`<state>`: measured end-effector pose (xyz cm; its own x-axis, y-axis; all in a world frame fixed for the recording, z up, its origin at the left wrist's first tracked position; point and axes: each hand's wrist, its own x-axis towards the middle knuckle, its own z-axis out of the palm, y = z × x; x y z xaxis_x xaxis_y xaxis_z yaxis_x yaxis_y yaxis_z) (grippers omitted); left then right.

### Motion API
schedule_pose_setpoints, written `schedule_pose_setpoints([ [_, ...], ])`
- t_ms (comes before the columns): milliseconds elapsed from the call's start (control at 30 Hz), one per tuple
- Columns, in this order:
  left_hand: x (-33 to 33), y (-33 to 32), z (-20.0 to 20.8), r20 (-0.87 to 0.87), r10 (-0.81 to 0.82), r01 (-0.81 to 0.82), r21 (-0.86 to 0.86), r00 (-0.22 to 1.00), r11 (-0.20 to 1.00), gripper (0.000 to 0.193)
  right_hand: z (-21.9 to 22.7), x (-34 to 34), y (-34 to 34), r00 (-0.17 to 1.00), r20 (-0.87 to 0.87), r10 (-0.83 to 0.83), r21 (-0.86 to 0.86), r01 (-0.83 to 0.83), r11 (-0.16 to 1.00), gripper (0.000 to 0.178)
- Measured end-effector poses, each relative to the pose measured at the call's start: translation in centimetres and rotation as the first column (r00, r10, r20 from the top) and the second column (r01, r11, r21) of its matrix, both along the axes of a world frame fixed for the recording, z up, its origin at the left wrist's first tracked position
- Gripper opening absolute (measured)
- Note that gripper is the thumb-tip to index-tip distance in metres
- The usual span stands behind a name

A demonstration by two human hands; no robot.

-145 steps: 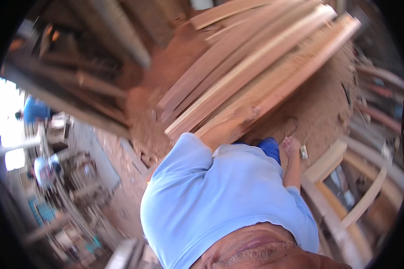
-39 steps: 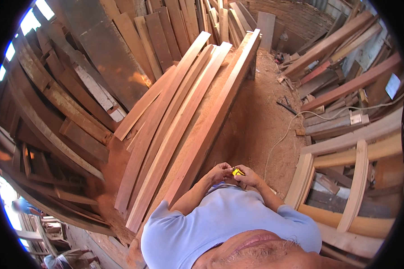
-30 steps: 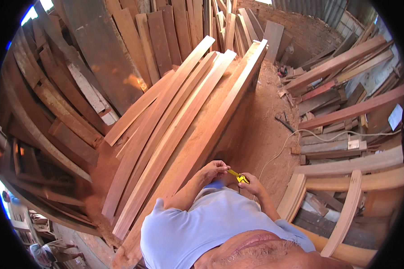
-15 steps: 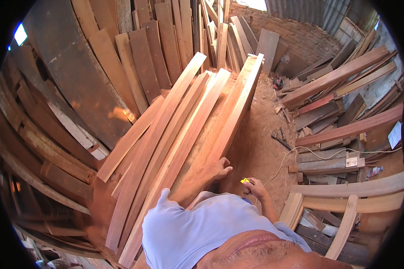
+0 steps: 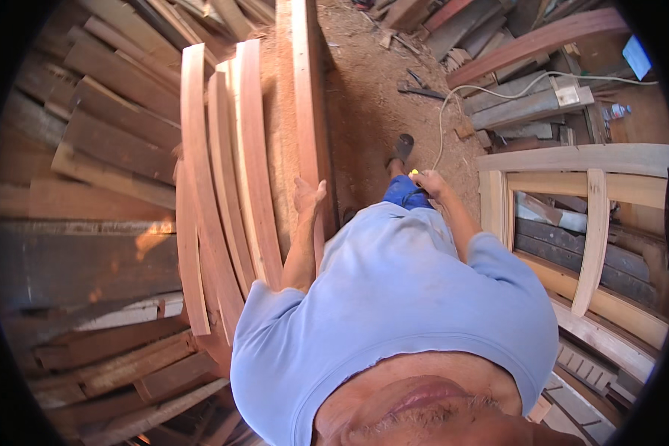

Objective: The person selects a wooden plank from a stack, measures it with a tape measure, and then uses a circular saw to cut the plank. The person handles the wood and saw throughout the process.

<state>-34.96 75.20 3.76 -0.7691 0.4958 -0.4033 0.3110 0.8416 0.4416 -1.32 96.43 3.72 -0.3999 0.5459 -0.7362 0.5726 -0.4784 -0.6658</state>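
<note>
One pale-blue shirt [image 5: 424, 297] lies nearest. From it, at half past ten, the left hand [image 5: 308, 195], loosely spread and empty, is over a long beam [image 5: 310, 119], contact unclear; at half past twelve the right hand [image 5: 430, 183] curls round a mostly hidden yellow tape measure [image 5: 415, 172]. Beyond: planks [image 5: 257, 149] at ten, a wooden frame [image 5: 596, 230] at two.

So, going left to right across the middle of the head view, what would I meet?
Weathered dark brown boards, long reddish wooden planks, the person's bare left hand, the right hand holding a small, mostly hidden yellow object, then a pale wooden frame.
</note>
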Motion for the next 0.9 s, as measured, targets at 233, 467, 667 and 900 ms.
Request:
schedule_pose_setpoints([
  [233,1.0,1.5,-2.1,-0.12,-0.04,0.013,-0.214,0.992,0.977,0.1,-5.8,0.5,13.4,0.96,0.281,0.007,-0.006,-0.006,1.0,0.043],
  [467,-0.7,1.3,-1.7,0.074,-0.041,0.07,-0.449,0.996,0.891,0.1,-11.0,3.6,27.6,0.787,0.585,0.197,0.143,-0.339,0.93,0.058],
  [667,-2.0,8.0,0.5,0.095,0.149,-0.102,-0.382,0.984,0.918,0.088,-17.5,13.3,39.0,0.698,0.707,-0.112,0.351,-0.21,0.912,0.06],
  [900,-5.7,18.1,0.6,-0.092,0.169,-0.183,-0.181,0.981,0.966,0.078,-20.0,9.7,48.8,0.699,0.713,0.057,0.278,-0.356,0.892,0.034],
])
